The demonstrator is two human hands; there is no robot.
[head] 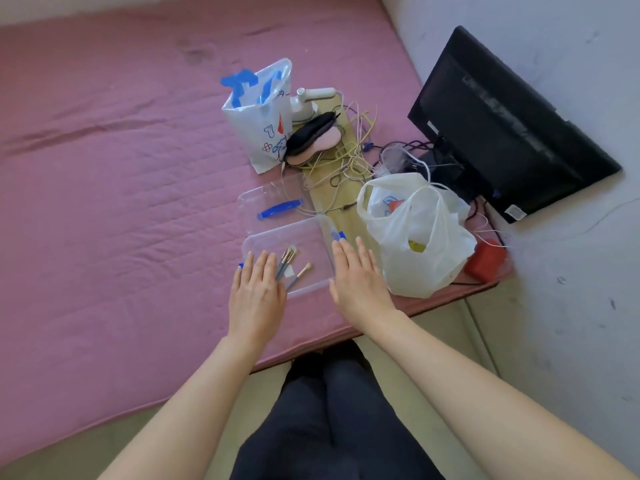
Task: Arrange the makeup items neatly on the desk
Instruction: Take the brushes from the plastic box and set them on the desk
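Note:
A clear plastic box [313,237] with blue clips sits on the pink mat near its front edge. Several makeup brushes [289,263] with blue handles lie inside it. Its clear lid [256,202] with a blue handle lies just behind. My left hand [256,292] is flat, fingers straight, over the box's near-left corner. My right hand [356,275] is flat with straight fingers at the box's right side. Neither hand holds anything.
A white plastic bag [419,237] stands right of the box, with a red object [485,259] beyond it. Behind are a printed bag [263,112], a white device [308,102], an eye mask [315,136], tangled cables [349,157] and a black monitor [502,123] against the wall.

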